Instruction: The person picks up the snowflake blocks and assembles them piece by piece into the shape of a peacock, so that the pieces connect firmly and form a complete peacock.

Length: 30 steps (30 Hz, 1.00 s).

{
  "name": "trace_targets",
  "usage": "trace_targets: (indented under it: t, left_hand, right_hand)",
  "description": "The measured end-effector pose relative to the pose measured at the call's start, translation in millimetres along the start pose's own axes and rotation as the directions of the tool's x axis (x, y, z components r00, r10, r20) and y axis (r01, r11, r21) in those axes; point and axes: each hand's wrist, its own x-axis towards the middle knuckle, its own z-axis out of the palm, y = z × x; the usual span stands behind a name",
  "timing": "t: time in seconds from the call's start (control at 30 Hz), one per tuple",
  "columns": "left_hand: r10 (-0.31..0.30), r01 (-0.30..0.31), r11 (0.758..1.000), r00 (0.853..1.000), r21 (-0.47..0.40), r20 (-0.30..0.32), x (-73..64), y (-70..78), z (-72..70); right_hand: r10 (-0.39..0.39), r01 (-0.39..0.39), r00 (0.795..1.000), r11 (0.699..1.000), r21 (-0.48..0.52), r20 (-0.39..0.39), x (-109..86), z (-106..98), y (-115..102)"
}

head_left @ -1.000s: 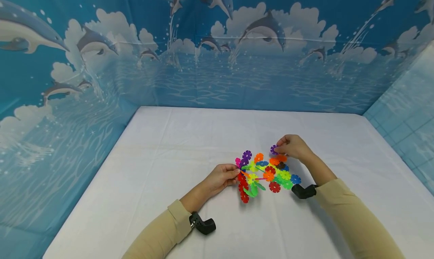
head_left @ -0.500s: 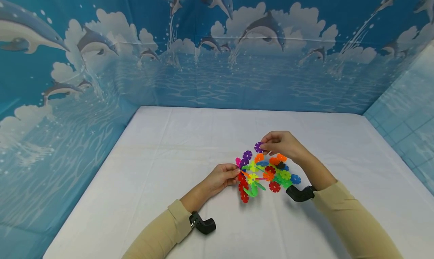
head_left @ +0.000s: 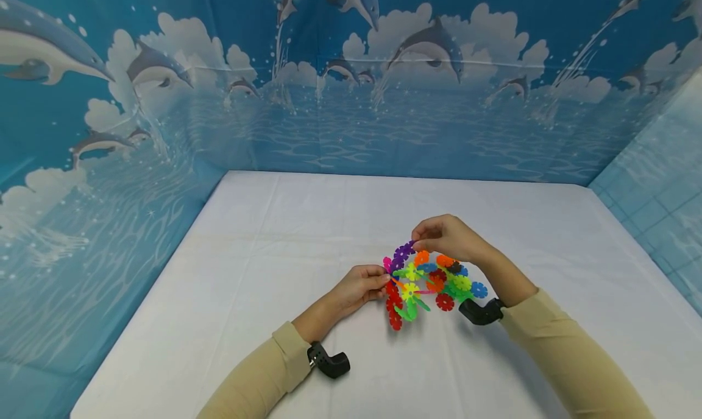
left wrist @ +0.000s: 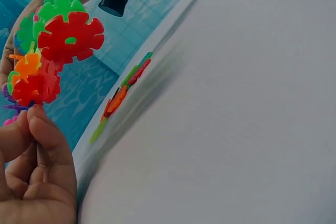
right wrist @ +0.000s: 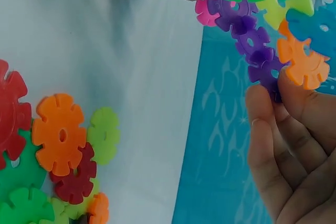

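In the head view my left hand [head_left: 359,288] pinches a joined cluster of notched, flower-shaped plastic discs [head_left: 410,292], holding it above the table. Its discs are red, green, yellow, orange, blue, pink and purple. From its upper side runs a short row of purple discs [right wrist: 251,41]. My right hand [head_left: 450,239] pinches the outermost purple disc [right wrist: 269,74] between thumb and fingers, and that disc meets the row. How deeply its slot is seated cannot be told. In the left wrist view, thumb and fingertips grip the cluster near a blue disc, below the red discs [left wrist: 71,38].
A pile of loose discs [head_left: 460,283] in several colours lies on the white-covered table [head_left: 307,224], right of the cluster and below my right forearm. Black wrist cameras [head_left: 329,361] sit on both sleeves. A blue dolphin-print cloth [head_left: 351,133] stands behind the table.
My right hand has carried the purple disc leftward from above the pile to the end of the purple row. My left hand and the cluster have hardly moved.
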Motion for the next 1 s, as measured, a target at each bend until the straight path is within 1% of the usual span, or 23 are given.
trace_targets:
  t: [0.13,0.3,0.4,0.5,0.6,0.67,0.73,0.83,0.9,1.0]
  left_hand:
    - [-0.005,0.005,1.0,1.0,0.005,-0.009,-0.2,-0.2,0.2]
    - [0.003,-0.003,1.0,1.0,-0.012,-0.009,-0.4,1.3,1.2]
    - [-0.001,0.001,1.0,1.0,-0.021,-0.016,-0.3,2.3,1.9]
    - [-0.002,0.002,1.0,1.0,-0.023,-0.016,-0.6,2.7,2.0]
    - [0.004,-0.004,1.0,1.0,-0.024,-0.012,-0.6,2.3,1.4]
    - [0.005,-0.005,1.0,1.0,-0.023,-0.009,-0.6,2.7,1.5]
    - [0.009,-0.009,1.0,1.0,-0.016,0.0,-0.7,2.6,1.3]
    - [0.007,-0.007,1.0,1.0,-0.006,0.007,-1.3,2.9,1.5]
    - [0.006,-0.006,1.0,1.0,0.0,0.008,-1.5,2.8,1.6]
    - [0.005,-0.005,1.0,1.0,0.007,0.01,-1.3,2.4,1.5]
  right_hand:
    - [-0.007,0.007,1.0,0.999,-0.036,0.005,2.0,1.2,-0.6]
    - [-0.002,0.001,1.0,0.999,-0.036,-0.011,2.4,1.3,1.3]
    - [-0.001,0.001,1.0,1.0,0.004,-0.011,0.7,-0.9,4.9]
    - [0.007,-0.006,1.0,0.996,0.086,-0.009,-2.9,-5.8,10.5]
    - [0.036,-0.033,0.999,0.985,0.166,-0.014,-6.2,-11.0,19.6]
    - [0.075,-0.072,0.997,0.982,0.174,-0.013,-8.1,-13.8,29.6]
    - [0.123,-0.121,0.992,0.984,0.132,-0.011,-8.5,-14.6,42.6]
    - [0.206,-0.206,0.979,0.979,0.012,0.001,-7.4,-13.5,63.9]
    - [0.237,-0.236,0.971,0.97,-0.052,0.011,-6.9,-11.8,73.6]
    - [0.268,-0.265,0.963,0.956,-0.123,0.01,-6.7,-9.8,79.1]
